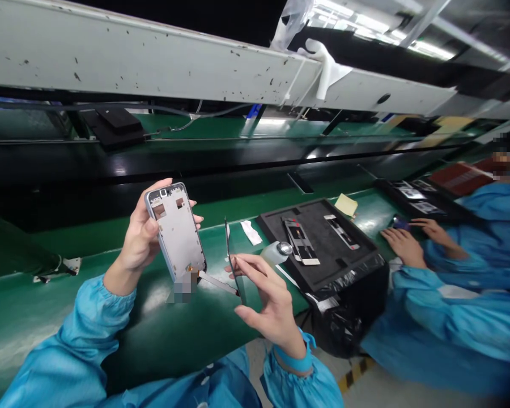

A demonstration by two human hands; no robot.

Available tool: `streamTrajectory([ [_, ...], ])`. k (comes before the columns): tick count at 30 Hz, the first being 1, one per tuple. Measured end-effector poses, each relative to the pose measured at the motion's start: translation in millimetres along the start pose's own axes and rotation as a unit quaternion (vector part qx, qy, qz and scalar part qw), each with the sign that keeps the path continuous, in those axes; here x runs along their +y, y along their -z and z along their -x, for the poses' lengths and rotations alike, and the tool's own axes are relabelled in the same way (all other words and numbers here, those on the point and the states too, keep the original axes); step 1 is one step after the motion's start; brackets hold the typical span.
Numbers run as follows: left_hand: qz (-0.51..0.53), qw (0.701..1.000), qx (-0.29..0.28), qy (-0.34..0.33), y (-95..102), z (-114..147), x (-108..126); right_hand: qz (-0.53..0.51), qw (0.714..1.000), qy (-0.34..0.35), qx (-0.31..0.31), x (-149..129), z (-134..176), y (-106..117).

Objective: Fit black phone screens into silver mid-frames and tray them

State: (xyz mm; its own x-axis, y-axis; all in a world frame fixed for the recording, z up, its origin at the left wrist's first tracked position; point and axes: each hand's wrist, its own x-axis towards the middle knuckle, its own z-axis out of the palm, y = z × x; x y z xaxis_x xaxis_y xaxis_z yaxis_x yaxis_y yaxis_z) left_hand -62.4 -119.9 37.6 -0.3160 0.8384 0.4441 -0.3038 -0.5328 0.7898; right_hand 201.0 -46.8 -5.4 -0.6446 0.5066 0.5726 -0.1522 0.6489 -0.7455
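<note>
My left hand [142, 235] is wrapped round a phone frame [179, 232], held tilted above the bench with its bare grey metal inside facing me. At its lower end a pale flex cable [216, 281] runs across to a thin dark phone screen [233, 263]. That screen is pinched edge-on in my right hand [266, 289], between fingers and thumb. The two parts are apart, joined by the cable. Just beyond my right hand stands a bottle with a metal cap [284, 248]. A crumpled white wipe [250, 232] lies near it on the green bench [165, 328].
To the right, a black foam tray [276, 218] bears several phone parts, with a yellow paper [346, 204] behind it. A black bag [344, 323] hangs below. A co-worker's hands [403, 245] handle a dark phone farther right. A metal beam [153, 51] spans overhead.
</note>
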Motion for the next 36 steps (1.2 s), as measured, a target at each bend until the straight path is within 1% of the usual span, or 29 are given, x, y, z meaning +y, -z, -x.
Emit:
streamTrajectory([
  [3,-0.014,1.000,-0.008,-0.011,-0.3,1.2,-1.3,0.005,1.000,-0.002,-0.009,-2.2,-1.5,-2.3],
  [6,-0.036,0.999,-0.020,-0.023,-1.4,1.6,-4.8,-0.013,1.000,-0.010,-0.011,-3.3,-4.6,-10.7],
  [11,-0.075,0.994,-0.063,-0.038,-2.6,-0.5,-12.2,-0.067,0.996,-0.051,0.031,-1.6,-7.3,-34.3],
  [14,-0.083,0.993,-0.068,-0.041,-4.0,-0.4,-15.3,-0.081,0.993,-0.072,0.047,0.3,-8.0,-46.4],
  [16,-0.086,0.993,-0.069,-0.031,-5.0,0.9,-16.0,-0.086,0.992,-0.076,0.052,1.5,-8.6,-52.3],
  [19,-0.098,0.993,-0.069,-0.014,-5.8,2.7,-15.9,-0.089,0.992,-0.065,0.058,2.6,-9.6,-58.9],
  [24,-0.129,0.988,-0.074,-0.045,-5.1,0.8,-17.2,-0.102,0.991,-0.057,0.062,5.7,-9.3,-67.1],
  [30,-0.128,0.988,-0.064,-0.051,-6.5,-0.2,-17.0,-0.078,0.993,-0.063,0.067,12.9,-9.8,-72.9],
  [33,-0.124,0.989,-0.055,-0.064,-7.2,1.0,-14.4,-0.062,0.995,-0.043,0.063,15.4,-13.0,-73.5],
  [36,-0.113,0.990,-0.062,-0.048,-6.1,3.0,-13.7,-0.052,0.996,-0.011,0.066,20.4,-16.6,-73.8],
])
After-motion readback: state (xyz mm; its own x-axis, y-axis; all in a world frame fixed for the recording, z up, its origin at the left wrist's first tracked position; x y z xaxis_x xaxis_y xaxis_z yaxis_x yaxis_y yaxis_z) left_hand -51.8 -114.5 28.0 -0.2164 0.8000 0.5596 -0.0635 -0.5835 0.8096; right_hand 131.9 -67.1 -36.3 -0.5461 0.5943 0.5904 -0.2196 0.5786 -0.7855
